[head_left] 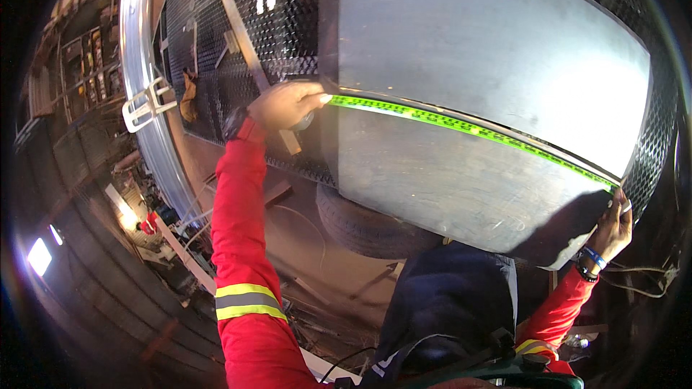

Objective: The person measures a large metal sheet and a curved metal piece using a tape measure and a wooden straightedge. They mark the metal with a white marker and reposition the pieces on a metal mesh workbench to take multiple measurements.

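A bright green tape measure blade (461, 127) stretches across grey sheet metal, sloping down from left to right. My left hand (288, 104) pinches one end of it at the sheet's left edge. At the right edge, my right hand (614, 225) grips the other end with closed fingers; any tape case there is hidden. Just beyond the blade, a dark gap or seam runs between the far metal sheet (468, 36) and the nearer metal sheet (432, 166). Both sheets lie flat, and the near one carries the shadow of my right arm.
Black expanded mesh (209, 36) extends under and around the sheets. A wooden strip (238, 21) crosses it near my left hand. A tyre (367, 227) sits below the near edge. At left are a white clamp (149, 104) on a shiny metal beam (144, 36) and scattered timber.
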`<action>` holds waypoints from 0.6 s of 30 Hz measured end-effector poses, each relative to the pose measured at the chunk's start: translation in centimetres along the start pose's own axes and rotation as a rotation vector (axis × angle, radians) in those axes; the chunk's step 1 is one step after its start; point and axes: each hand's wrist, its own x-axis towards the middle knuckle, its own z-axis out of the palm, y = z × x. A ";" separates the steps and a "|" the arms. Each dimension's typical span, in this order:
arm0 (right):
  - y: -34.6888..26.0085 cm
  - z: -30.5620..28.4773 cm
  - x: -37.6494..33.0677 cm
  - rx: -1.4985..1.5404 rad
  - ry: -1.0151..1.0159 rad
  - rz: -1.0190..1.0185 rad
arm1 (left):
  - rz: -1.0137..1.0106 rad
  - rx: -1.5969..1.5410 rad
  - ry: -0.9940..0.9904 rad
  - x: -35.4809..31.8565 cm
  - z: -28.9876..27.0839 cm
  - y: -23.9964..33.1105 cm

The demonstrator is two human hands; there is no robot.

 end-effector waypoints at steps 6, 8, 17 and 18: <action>-1.3 -0.1 -0.2 -0.112 0.021 0.035 | 0.000 0.039 0.021 1.5 0.0 -1.0; -1.6 0.4 -0.3 -0.113 0.006 0.014 | 0.005 0.050 -0.018 2.1 0.2 -2.0; -1.3 -0.1 0.3 -0.128 -0.020 0.039 | 0.096 0.068 -0.019 2.9 0.7 -3.0; -1.2 -0.2 0.3 -0.157 -0.015 0.047 | 0.086 0.060 -0.034 2.7 0.5 -2.9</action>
